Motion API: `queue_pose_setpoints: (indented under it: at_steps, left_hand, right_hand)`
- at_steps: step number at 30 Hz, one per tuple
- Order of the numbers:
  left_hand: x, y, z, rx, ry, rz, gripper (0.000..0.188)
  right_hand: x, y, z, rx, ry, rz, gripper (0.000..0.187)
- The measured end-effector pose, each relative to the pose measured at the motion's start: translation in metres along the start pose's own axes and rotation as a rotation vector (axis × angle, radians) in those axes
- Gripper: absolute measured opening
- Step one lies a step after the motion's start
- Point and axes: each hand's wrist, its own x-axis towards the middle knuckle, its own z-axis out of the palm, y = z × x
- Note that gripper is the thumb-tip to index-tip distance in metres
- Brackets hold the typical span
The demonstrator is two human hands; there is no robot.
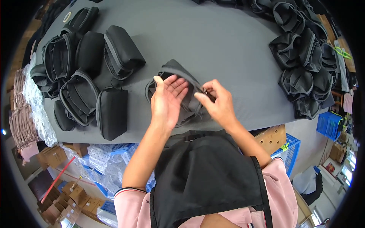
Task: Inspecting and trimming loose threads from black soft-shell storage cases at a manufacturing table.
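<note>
Packages only, head view.

- Brown cardboard cartons (68, 201): cluster on the floor at lower left, small rectangular boxes, closely packed, some touching.
- Larger brown carton (53, 155): left of centre, below the surface edge, flaps closed.
- Clear plastic bags with pale patterned contents (102, 159): heaped under the near edge of the surface, over blue crates.
- Clear plastic wrap bundle (36, 110): along the left edge of the surface, crumpled, translucent white.
- Brown perforated cardboard piece (272, 138): just under the surface edge, right of centre, beside a blue crate (292, 150).
- Brown cartons (338, 150): far right, floor level, partly hidden.

No signs or screens legible.
</note>
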Motion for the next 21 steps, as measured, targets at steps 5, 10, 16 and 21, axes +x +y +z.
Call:
queue_pose_setpoints:
  at_steps: [5, 10, 16, 21]
  left_hand:
    - [0.005, 0.018, -0.008, 0.980, -0.248, -0.128, 0.044]
    - [0.020, 0.014, -0.008, 1.242, -0.300, -0.235, 0.048]
    - [0.023, -0.004, -0.018, 1.015, -0.209, -0.112, 0.034]
    - [0.019, -0.005, -0.020, 0.953, -0.128, -0.131, 0.028]
  right_hand:
    - [0.026, 0.000, -0.002, -0.106, -0.041, 0.019, 0.022]
    - [0.046, 0.018, 0.015, 0.544, -0.254, 0.403, 0.018]
    - [0.033, 0.046, 0.018, 0.261, -0.297, 0.343, 0.016]
    - [-0.019, 0.034, -0.016, 0.004, 0.116, 0.085, 0.025]
